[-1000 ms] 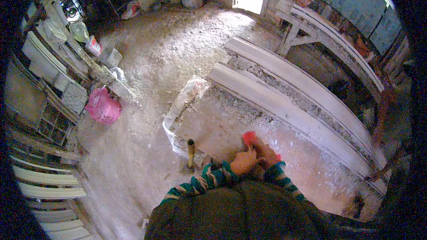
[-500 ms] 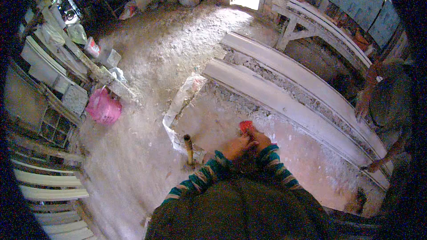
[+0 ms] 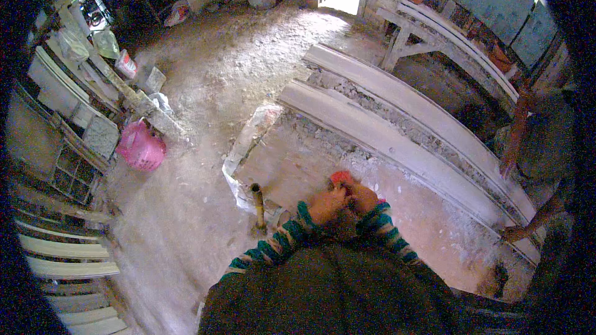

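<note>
My two hands meet in front of my body, fingers curled together. A small red thing [image 3: 340,177], too blurred to name, sticks out beyond the fingertips. My right hand [image 3: 363,199] is closed around its near end. My left hand [image 3: 328,205] is closed too, its fingers pressed in beside the right hand's; what they pinch is hidden. Under the hands lies a dusty, pale board-like surface [image 3: 292,158], edged on the left by a whitish strip [image 3: 239,149]. An upright hollow tube [image 3: 258,206] stands left of my left hand.
Two long pale moulded strips [image 3: 372,115] run diagonally to the right. A co-worker's hands [image 3: 514,233] rest by their near right end. A pink basket [image 3: 143,146] stands on the left floor, near stacked pale mouldings [image 3: 71,254]. A wooden bench [image 3: 434,25] stands far right.
The view has shifted slightly, moving the surroundings a little left. My left fingers have shifted slightly against the right hand. The red thing stays between my hands. A co-worker's nearer hand has moved slightly.
</note>
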